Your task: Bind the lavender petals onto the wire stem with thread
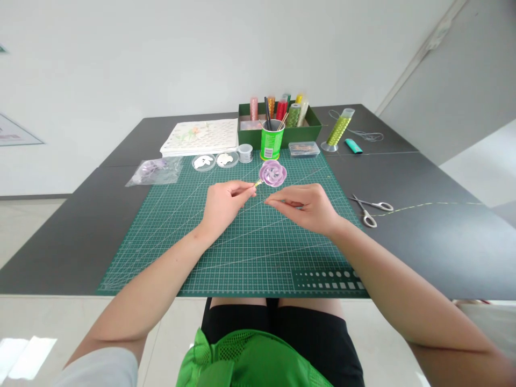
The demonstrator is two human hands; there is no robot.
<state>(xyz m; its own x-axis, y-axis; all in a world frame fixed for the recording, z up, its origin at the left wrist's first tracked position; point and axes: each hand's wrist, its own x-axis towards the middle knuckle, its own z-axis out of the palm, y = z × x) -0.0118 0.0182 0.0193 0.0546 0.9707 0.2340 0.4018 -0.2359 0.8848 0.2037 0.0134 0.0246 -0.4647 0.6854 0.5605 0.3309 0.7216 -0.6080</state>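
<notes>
A purple flower (273, 173) with layered petals is held above the green cutting mat (242, 252). My left hand (227, 203) pinches its short yellow-green stem between thumb and fingertips, and the bloom tilts to the right. Just below and to the right of the bloom is my right hand (302, 206), its thumb and fingers pressed together in a pinch. Whatever may be between those fingertips is too small to make out.
Behind the mat stand a green can (271, 143), a green box (282, 137) of ribbon spools and two dishes of white pieces (203, 162). Scissors (368, 209) lie at right, a plastic bag (155, 171) at left. A yellow-green spool (338, 129) stands back right.
</notes>
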